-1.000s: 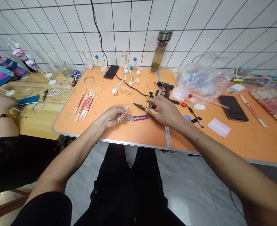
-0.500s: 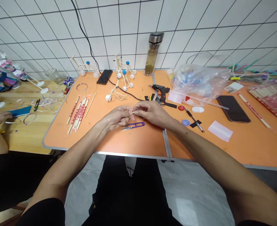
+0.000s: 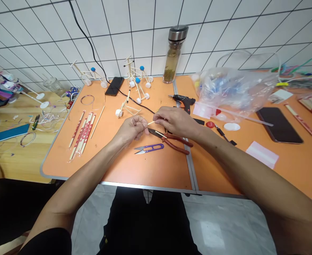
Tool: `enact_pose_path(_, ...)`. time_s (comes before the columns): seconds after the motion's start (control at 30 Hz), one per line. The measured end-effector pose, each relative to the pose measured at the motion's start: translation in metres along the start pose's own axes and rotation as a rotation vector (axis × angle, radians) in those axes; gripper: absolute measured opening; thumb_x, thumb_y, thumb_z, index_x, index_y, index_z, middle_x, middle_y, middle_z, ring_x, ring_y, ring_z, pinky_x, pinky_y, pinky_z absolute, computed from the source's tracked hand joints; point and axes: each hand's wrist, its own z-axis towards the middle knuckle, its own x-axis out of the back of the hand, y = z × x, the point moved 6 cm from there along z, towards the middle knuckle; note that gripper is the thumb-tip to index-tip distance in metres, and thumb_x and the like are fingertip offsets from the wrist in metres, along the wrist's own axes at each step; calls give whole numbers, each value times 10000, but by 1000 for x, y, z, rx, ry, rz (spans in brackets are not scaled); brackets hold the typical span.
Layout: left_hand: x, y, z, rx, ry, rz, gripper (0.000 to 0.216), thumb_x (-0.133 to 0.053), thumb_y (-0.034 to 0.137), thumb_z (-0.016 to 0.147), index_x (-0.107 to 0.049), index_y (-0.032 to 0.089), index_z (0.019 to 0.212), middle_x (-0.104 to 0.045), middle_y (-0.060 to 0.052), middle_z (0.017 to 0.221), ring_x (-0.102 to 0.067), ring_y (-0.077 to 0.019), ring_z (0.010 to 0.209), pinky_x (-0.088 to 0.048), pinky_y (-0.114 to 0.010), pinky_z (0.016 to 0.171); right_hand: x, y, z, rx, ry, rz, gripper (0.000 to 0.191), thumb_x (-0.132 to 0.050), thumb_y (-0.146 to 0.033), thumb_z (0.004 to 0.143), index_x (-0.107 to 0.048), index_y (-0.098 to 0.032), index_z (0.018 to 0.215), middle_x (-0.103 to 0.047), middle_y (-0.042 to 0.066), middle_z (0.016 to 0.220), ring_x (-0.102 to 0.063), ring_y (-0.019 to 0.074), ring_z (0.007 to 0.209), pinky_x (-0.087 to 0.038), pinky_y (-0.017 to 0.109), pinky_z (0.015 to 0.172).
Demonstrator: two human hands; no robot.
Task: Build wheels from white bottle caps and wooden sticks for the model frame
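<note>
My left hand (image 3: 131, 129) and my right hand (image 3: 174, 121) meet over the orange table (image 3: 134, 166), each pinching one end of a short thin wooden stick (image 3: 151, 123). Both hands are closed on it, fingertips a few centimetres apart. Just below the hands lie red-handled pliers (image 3: 172, 139) and purple thread snips (image 3: 148, 148), both flat on the table and untouched.
Wrapped chopsticks (image 3: 81, 134) lie to the left. Stick-and-cap models (image 3: 134, 85), a phone (image 3: 114, 86) on a black cable, a glue gun (image 3: 184, 100) and a jar (image 3: 173, 54) stand behind. A plastic bag (image 3: 232, 90) and second phone (image 3: 279, 124) are right. Another person's table (image 3: 15, 141) is left.
My right hand came back from the pliers and took the free end of the stick held by my left hand. The pliers now lie in plain sight below the hands. The camera shifted slightly.
</note>
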Motion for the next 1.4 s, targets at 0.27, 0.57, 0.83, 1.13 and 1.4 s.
enact_pose_path(0.27, 20, -12, -1, -161, 188, 211, 162, -758, 320, 1035, -716, 196, 941, -739, 6, 729, -485, -107, 568, -339, -243, 563, 40, 60, 47, -118, 205, 16, 228, -662, -334, 1041, -874, -264, 1086, -787, 130, 1173, -692, 356, 1122, -505, 506, 1008)
enact_pose_path(0.57, 11, -27, 5, -141, 130, 287, 200, -719, 258, 1039, -733, 183, 854, -743, -18, 701, -624, -141, 657, -441, -256, 703, 5, 108, 138, -88, 192, 58, 152, -733, -354, 1017, -854, -262, 1020, -785, 87, 1061, -692, 301, 1062, -528, 450, 956)
enact_pose_path(0.83, 11, -32, 3, -126, 117, 292, 218, -764, 303, 1028, -746, 188, 843, -719, -14, 700, -556, -135, 637, -400, -264, 663, -1, 127, 154, -70, 125, 35, 145, -733, -339, 980, -859, -272, 996, -809, 80, 1069, -710, 297, 1035, -521, 456, 918)
enact_pose_path(1.13, 8, -32, 2, -140, 81, 302, 219, -693, 283, 1045, -732, 191, 851, -710, -15, 716, -574, -140, 642, -414, -282, 685, -5, 130, 154, -94, 96, 37, 68, -762, -323, 967, -822, -290, 963, -789, 77, 1046, -695, 297, 1002, -532, 464, 916)
enact_pose_path(1.4, 7, -33, 3, -125, 88, 305, 221, -734, 305, 1034, -739, 195, 843, -720, -17, 704, -592, -145, 657, -432, -273, 694, -6, 134, 156, -80, 106, 41, 136, -758, -410, 980, -850, -320, 1024, -806, 63, 1008, -693, 307, 990, -553, 469, 876)
